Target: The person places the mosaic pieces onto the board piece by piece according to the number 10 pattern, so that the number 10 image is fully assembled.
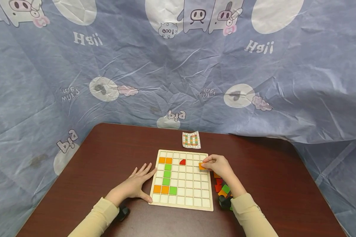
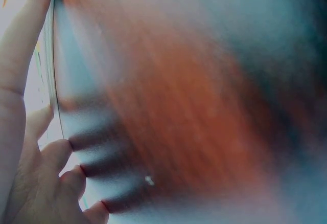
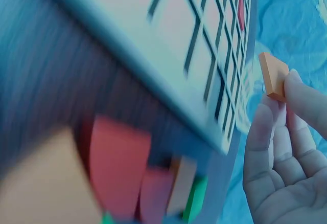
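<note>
A: And we're into a screened-off tabletop corner, a creased grey-blue sheet [image 1: 172, 72] spanning the back and wrapping both sides!

B: Look at that print: cartoon pigs [image 1: 198, 14], pale discs [image 1: 238, 98], a cloud bubble [image 1: 167, 30] reading "BOO". Homely, that!

A: Down front, a dark reddish-brown table [image 1: 255, 164], rounded at its far corners, its back edge right by the sheet.

B: And what a play-table look: a gridded board [image 1: 189, 184], a small patterned card [image 1: 191, 140], bright loose tiles [image 1: 226, 188] on the right!

A: So, home or studio?

B: Can't call it! The sheet hides whatever room lies behind.
</note>
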The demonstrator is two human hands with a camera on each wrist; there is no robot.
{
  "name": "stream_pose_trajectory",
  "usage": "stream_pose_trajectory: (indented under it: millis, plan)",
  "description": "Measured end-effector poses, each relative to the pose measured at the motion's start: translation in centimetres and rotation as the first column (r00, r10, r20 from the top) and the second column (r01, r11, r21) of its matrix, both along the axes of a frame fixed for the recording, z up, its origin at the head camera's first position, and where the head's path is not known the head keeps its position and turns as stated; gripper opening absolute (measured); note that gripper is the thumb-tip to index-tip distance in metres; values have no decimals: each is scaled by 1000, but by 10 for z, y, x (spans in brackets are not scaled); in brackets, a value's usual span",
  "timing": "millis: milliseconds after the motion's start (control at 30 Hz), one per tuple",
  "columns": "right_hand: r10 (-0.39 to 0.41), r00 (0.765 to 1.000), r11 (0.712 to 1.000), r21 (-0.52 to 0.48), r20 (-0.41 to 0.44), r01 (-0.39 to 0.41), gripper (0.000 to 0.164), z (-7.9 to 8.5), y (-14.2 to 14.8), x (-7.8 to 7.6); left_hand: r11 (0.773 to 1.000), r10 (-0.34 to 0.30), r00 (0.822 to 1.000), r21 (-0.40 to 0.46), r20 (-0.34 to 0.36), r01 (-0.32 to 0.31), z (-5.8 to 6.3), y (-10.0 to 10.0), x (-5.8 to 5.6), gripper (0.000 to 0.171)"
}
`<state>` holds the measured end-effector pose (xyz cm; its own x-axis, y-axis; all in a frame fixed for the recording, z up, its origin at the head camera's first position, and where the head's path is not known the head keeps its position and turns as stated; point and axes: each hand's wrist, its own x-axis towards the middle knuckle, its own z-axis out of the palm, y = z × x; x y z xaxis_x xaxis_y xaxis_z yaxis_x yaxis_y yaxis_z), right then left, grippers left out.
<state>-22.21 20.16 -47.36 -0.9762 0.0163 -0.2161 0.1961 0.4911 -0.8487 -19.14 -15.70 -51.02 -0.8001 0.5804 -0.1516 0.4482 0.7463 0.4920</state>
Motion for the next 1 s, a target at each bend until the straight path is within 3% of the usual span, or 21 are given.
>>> stream_pose_trajectory:
  millis: [133,300,633,1000]
  plan:
    - [14,1000,998,-56,10,-13,18,-6,-20,-1,1000,0,1000,3,8,0,-2,0,0,124]
    - [41,999,998,-47,-8,-42,13,-13,-44,-1,1000,2,1000,9,12,-3,-2,0,1,124]
    - [135,989,985,114,-61,-127,10,-13,-69,-3,1000,3,1000,3,6,-4,-4,0,-1,124]
    - [179,978,958,243,-103,-149,7,-13,-79,-5,1000,11,1000,-10,17,-11,-2,0,-1,124]
